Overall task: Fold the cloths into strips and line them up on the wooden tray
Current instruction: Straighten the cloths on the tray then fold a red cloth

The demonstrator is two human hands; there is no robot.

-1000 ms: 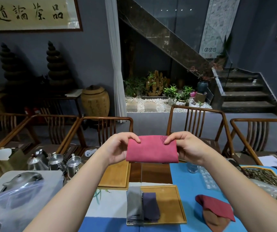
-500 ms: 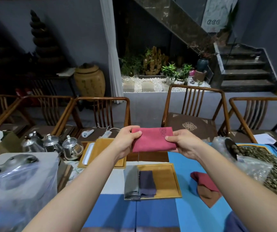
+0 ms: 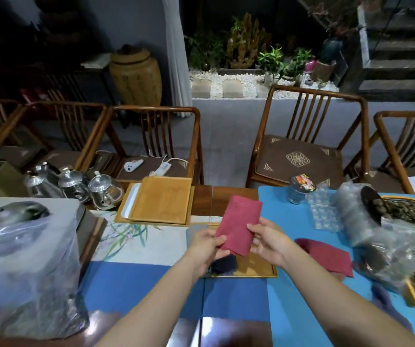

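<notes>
Both hands pinch the folded crimson cloth strip above the shallow wooden tray: left hand on its near-left edge, right hand on the right. Placing step, I'd say. Next: lower it parallel, just beside the dark navy folded cloth already on the tray.

Bare wooden tray lies right of the dark folded cloth; maroon cloth flanks it.

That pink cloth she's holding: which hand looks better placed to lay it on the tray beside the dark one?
Probably the right hand. It grips the pink cloth over the wooden tray's bare side, while the left hand covers the dark cloth already there.
</notes>
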